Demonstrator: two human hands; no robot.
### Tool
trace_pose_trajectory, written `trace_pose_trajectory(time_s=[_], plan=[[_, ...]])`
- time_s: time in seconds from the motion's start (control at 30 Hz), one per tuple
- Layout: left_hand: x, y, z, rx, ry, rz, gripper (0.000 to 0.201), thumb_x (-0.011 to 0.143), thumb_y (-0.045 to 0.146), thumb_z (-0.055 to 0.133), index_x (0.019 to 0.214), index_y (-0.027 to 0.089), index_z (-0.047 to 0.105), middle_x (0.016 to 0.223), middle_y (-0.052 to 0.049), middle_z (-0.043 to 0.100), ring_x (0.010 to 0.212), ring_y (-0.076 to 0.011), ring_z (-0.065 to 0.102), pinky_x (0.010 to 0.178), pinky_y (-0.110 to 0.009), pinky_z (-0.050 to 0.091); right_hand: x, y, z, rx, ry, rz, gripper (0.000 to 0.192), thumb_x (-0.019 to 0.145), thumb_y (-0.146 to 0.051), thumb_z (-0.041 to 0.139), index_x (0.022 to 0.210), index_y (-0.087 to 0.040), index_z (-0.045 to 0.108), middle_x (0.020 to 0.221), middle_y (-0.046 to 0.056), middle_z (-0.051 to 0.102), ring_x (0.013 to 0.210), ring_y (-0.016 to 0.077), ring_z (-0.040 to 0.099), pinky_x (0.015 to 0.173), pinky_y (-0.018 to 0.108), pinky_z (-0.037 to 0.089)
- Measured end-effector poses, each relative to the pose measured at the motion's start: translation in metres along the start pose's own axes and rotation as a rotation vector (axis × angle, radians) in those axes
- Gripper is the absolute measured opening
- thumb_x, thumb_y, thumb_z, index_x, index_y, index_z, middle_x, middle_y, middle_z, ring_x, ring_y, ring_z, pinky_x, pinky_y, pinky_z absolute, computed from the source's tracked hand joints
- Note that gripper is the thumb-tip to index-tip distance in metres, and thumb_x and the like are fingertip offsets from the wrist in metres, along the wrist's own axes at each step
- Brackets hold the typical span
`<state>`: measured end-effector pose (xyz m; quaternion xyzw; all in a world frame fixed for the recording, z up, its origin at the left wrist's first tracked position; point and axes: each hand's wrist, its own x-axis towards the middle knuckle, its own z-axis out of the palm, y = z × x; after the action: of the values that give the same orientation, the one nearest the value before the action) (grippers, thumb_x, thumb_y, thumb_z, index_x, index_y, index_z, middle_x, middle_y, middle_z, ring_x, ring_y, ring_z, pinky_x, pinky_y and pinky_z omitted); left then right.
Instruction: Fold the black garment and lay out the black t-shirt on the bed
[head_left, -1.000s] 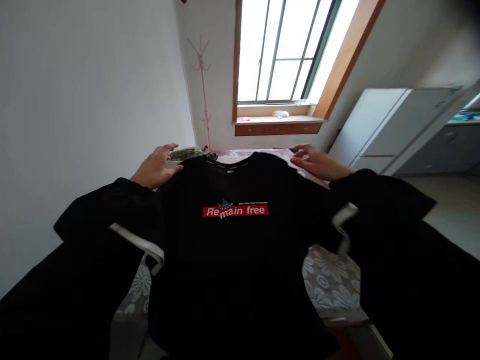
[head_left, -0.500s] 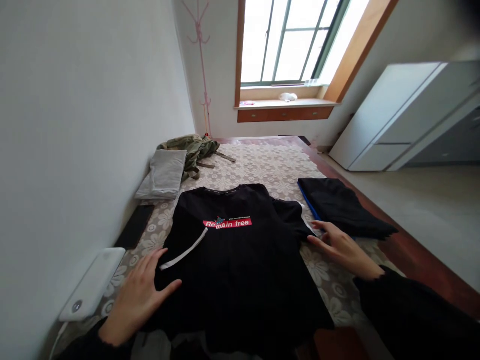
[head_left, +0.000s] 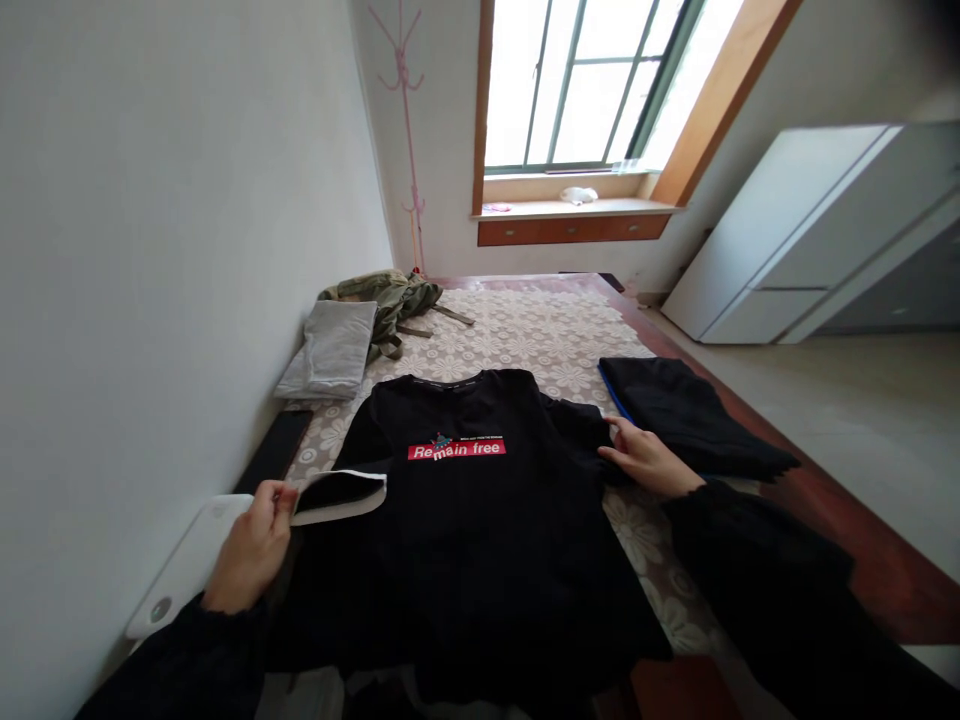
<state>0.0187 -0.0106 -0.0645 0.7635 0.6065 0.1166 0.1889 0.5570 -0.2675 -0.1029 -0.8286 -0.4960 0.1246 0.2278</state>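
Black T-shirt lies flat, front up, on floral cloth. Your left hand pinches white-edged sleeve cuff. Your right hand rests loosely open on other sleeve, beside folded black garment.

You're looking down from your head camera, close over the black shirt, facing along the patterned cloth toward the far window.
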Motion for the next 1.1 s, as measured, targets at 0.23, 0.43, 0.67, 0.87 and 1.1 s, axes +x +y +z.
trace_pose_trajectory(time_s=[0.23,0.43,0.67,0.87,1.1], plan=[[-0.002,-0.007,-0.007,-0.027,0.151,0.166,0.040,0.096,0.054,0.034,0.112,0.024,0.054,0.119,-0.013,0.071,0.111,-0.0320,0.068,0.096,-0.046,0.053,-0.008,-0.001,-0.001,-0.104,0.184,-0.132,0.050,0.088,-0.046,0.053,0.129,-0.017,0.050,0.125,0.018,0.061,0.114,0.0320,0.065,0.101,0.047,0.053],[0.001,0.040,0.001,-0.010,0.116,0.544,0.049,0.091,0.066,0.051,0.114,0.024,0.062,0.149,-0.010,0.056,0.146,-0.0321,0.042,0.123,-0.053,0.030,0.021,-0.012,-0.004,-0.154,0.105,-0.267,0.058,0.092,-0.047,0.052,0.143,-0.022,0.044,0.146,0.016,0.054,0.139,0.0321,0.051,0.120,0.049,0.040],[0.037,0.077,0.001,0.269,-0.031,0.353,0.048,0.085,0.057,0.058,0.118,0.022,0.059,0.125,-0.011,0.069,0.119,-0.0321,0.064,0.098,-0.046,0.050,0.076,-0.014,-0.004,-0.337,-0.012,-0.116,0.042,0.089,-0.045,0.056,0.119,-0.017,0.066,0.119,0.018,0.067,0.116,0.0343,0.064,0.109,0.048,0.047],[0.031,0.064,0.000,0.295,-0.153,0.392,0.052,0.081,0.068,0.059,0.106,0.023,0.066,0.119,-0.011,0.071,0.114,-0.0323,0.065,0.096,-0.043,0.047,0.074,-0.009,-0.013,-0.345,0.008,-0.062,0.022,0.087,-0.042,0.055,0.092,-0.022,0.061,0.101,0.012,0.070,0.098,0.0301,0.066,0.088,0.040,0.051],[0.056,0.042,-0.006,0.050,-0.196,0.383,0.039,0.084,0.062,0.052,0.085,0.025,0.066,0.092,-0.004,0.073,0.092,-0.0258,0.067,0.081,-0.034,0.049,0.061,0.007,-0.059,-0.163,0.056,-0.023,0.023,0.081,-0.041,0.057,0.095,-0.022,0.056,0.097,0.010,0.072,0.093,0.0261,0.067,0.081,0.034,0.048]])
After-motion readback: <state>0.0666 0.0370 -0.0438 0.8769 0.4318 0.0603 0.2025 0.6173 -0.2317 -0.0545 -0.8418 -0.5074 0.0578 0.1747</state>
